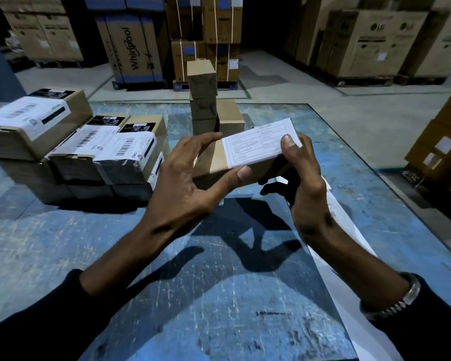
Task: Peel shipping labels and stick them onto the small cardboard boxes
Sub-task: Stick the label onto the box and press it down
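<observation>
Your left hand [190, 178] and right hand [301, 175] hold small cardboard box [219, 162] above blue table [63, 256], mid-scene. Left grip wide: fingers spread across far side, thumb on near edge. Right grip curled round box's right end, thumb pressing white shipping label [258, 143] onto top. Labelled boxes [71, 142] stacked left. Plain box stack [203, 97] far centre. Paper sheet [349, 230] under right forearm.
</observation>
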Tool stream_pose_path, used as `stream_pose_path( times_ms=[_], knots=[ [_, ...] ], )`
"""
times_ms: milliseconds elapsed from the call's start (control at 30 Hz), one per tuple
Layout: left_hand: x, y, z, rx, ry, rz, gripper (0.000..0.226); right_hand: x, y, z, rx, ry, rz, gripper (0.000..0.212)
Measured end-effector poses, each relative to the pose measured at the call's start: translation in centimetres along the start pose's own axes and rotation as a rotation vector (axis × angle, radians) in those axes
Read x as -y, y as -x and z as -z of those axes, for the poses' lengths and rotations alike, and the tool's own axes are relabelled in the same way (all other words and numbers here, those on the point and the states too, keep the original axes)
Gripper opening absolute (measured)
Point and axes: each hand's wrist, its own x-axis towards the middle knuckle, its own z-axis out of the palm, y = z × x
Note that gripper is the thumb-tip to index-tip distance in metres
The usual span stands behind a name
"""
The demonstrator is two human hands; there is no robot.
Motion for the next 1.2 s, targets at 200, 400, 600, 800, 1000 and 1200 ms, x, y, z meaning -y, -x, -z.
stream_pose_path(
  times_ms=[200, 400, 600, 800, 1000, 1200],
  knots=[
    [0.8, 0.1, -0.6, -0.010, -0.053, -0.047, 0.061, 0.4, 0.0, 0.1, 0.027, 0.054, 0.027, 0.044],
    [1.1, 0.0, -0.6, -0.009, -0.143, -0.140, 0.069, 0.6, -0.3, 0.2, 0.024, 0.074, -0.066, 0.042],
    [0.8, 0.5, -1.1, -0.024, -0.180, -0.177, 0.069, 0.4, -0.1, -0.4, -0.084, 0.157, -0.055, 0.050],
    [-0.6, 0.9, -1.2, -0.102, 0.015, 0.025, 0.085, 0.2, 0.2, -0.8, -0.181, 0.140, -0.049, 0.044],
    [-1.1, 1.4, -1.9, -0.209, 0.172, 0.270, 0.077, -0.3, 0.8, -1.4, -0.126, 0.163, -0.106, 0.098],
    [-1.5, 1.6, -2.1, -0.281, 0.167, 0.198, 0.059, -0.2, 1.4, -1.6, -0.175, 0.267, 0.083, 0.052]
  ],
)
